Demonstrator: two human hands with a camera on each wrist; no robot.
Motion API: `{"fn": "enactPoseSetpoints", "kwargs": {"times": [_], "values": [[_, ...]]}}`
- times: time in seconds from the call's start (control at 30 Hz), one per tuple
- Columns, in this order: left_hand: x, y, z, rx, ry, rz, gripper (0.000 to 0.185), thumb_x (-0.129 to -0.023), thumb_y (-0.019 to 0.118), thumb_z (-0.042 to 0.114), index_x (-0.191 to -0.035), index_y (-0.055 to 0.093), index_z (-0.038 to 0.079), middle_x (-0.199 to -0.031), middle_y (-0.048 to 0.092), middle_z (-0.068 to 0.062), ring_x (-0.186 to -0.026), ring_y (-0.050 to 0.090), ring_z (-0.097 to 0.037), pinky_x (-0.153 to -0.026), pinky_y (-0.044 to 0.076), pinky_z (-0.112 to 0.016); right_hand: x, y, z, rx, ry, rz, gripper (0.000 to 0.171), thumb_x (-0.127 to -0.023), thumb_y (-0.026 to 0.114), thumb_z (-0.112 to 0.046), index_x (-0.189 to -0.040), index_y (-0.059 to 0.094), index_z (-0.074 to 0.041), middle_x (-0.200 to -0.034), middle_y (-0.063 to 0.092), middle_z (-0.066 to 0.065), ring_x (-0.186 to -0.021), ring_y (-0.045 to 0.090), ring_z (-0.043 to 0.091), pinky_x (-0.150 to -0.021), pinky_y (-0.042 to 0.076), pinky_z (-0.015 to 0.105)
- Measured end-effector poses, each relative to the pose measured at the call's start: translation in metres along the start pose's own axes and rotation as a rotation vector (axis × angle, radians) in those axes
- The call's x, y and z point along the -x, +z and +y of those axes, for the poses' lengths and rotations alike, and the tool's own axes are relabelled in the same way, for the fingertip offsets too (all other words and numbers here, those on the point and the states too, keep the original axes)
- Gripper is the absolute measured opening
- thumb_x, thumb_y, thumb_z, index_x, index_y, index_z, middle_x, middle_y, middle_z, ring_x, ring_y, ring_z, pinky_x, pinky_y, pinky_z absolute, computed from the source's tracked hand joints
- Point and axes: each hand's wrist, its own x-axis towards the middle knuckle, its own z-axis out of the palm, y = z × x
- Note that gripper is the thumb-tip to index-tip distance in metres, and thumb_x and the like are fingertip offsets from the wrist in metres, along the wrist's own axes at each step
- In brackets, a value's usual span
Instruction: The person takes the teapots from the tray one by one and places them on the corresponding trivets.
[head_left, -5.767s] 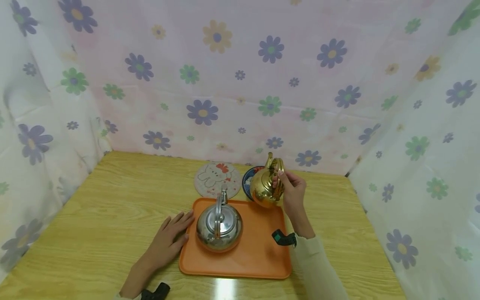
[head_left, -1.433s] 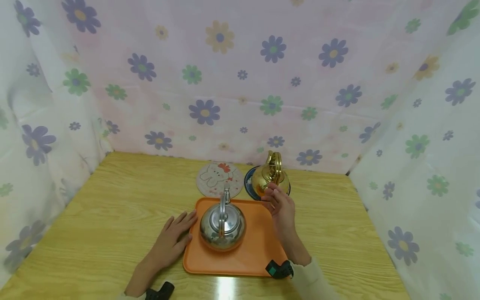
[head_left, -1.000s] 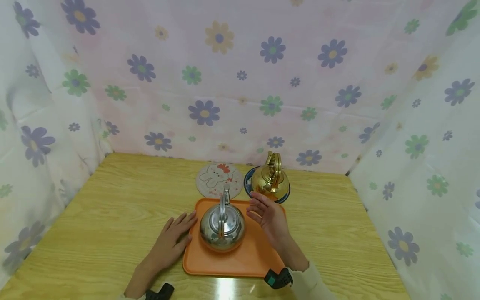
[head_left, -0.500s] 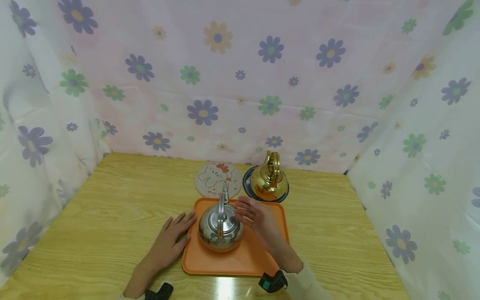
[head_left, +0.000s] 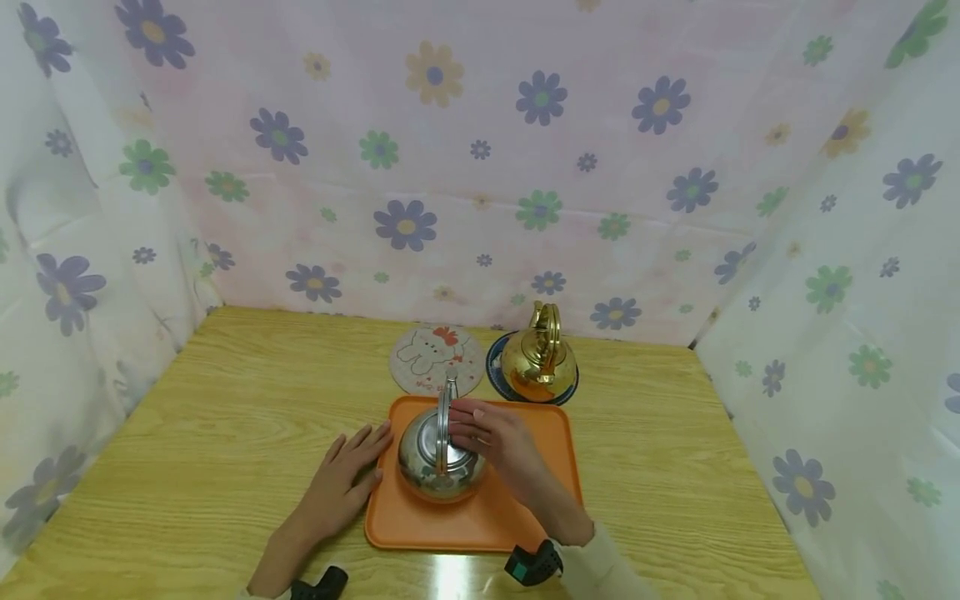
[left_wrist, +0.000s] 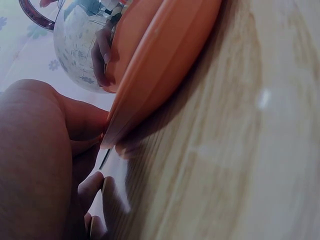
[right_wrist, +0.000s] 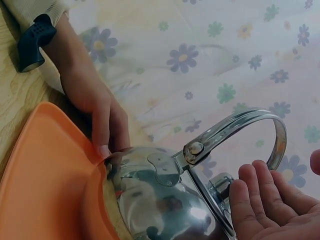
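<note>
A silver kettle (head_left: 420,468) stands upright on an orange tray (head_left: 487,529), its arched handle (right_wrist: 235,125) raised. My right hand (head_left: 498,442) is at the kettle's right side, its fingers beside the handle over the lid. In the right wrist view those fingers (right_wrist: 267,192) are nearly straight and not wrapped round the handle. My left hand (head_left: 341,479) lies flat with its fingertips against the tray's left edge. Behind the tray, a gold kettle (head_left: 517,367) sits on a round dark-blue mat or plate (head_left: 494,377) with its handle up; no hand touches it.
A round pale coaster (head_left: 408,367) with a rabbit drawing lies behind the tray, left of the gold kettle. The wood-grain table (head_left: 225,417) extends to both sides. Flowered curtain (head_left: 480,175) closes off the back and sides.
Earlier my right hand held the gold kettle by its handle; that kettle now rests on the blue mat, released. The hand has since moved left to the silver kettle's handle. My left hand stays put.
</note>
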Motion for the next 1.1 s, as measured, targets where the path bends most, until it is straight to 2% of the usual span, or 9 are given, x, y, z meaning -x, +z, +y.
{"fn": "enactPoseSetpoints", "kwargs": {"times": [0.27, 0.4, 0.53, 0.8, 1.1], "values": [[-0.001, 0.0, 0.0, -0.005, 0.001, -0.001, 0.048, -0.103, 0.058, 0.018, -0.148, 0.053, 0.004, -0.157, 0.047, -0.011, -0.146, 0.037, -0.045, -0.115, 0.015, -0.07, 0.0, 0.009, -0.001, -0.036, 0.016, 0.011, 0.052, -0.108, 0.043, -0.017, -0.144, 0.041, 0.02, -0.111, 0.071, -0.004, -0.099, 0.069, 0.008, -0.094, 0.057, 0.028], [-0.001, 0.0, 0.001, -0.007, 0.003, 0.004, 0.048, -0.103, 0.058, 0.018, -0.148, 0.053, 0.004, -0.157, 0.047, -0.011, -0.146, 0.037, -0.045, -0.115, 0.016, -0.068, -0.001, 0.013, 0.003, -0.046, -0.002, 0.016, 0.049, -0.106, 0.047, -0.016, -0.137, 0.048, 0.021, -0.105, 0.074, -0.004, -0.097, 0.071, 0.008, -0.09, 0.058, 0.026], [0.0, 0.0, 0.001, -0.008, 0.009, 0.011, 0.048, -0.102, 0.059, 0.017, -0.148, 0.053, 0.004, -0.156, 0.048, -0.012, -0.145, 0.038, -0.046, -0.115, 0.016, -0.068, -0.002, 0.018, 0.007, -0.005, -0.033, 0.012, 0.047, -0.106, 0.051, -0.017, -0.132, 0.052, 0.023, -0.102, 0.076, -0.005, -0.098, 0.072, 0.009, -0.089, 0.059, 0.028], [0.0, -0.001, 0.0, -0.019, 0.02, 0.018, 0.047, -0.102, 0.059, 0.017, -0.148, 0.054, 0.004, -0.155, 0.049, -0.012, -0.144, 0.039, -0.046, -0.114, 0.017, -0.069, -0.006, 0.029, 0.008, 0.047, -0.01, 0.168, 0.04, -0.102, 0.061, -0.013, -0.129, 0.06, 0.017, -0.091, 0.076, -0.004, -0.081, 0.072, 0.007, -0.075, 0.061, 0.025], [0.001, 0.001, 0.0, -0.023, 0.025, 0.036, 0.047, -0.102, 0.06, 0.017, -0.147, 0.055, 0.005, -0.155, 0.049, -0.012, -0.143, 0.04, -0.046, -0.119, 0.016, -0.061, -0.008, 0.037, 0.006, 0.023, -0.031, 0.202, 0.039, -0.096, 0.066, -0.002, -0.126, 0.059, 0.022, -0.087, 0.075, -0.004, -0.073, 0.072, 0.006, -0.067, 0.06, 0.022]]}}
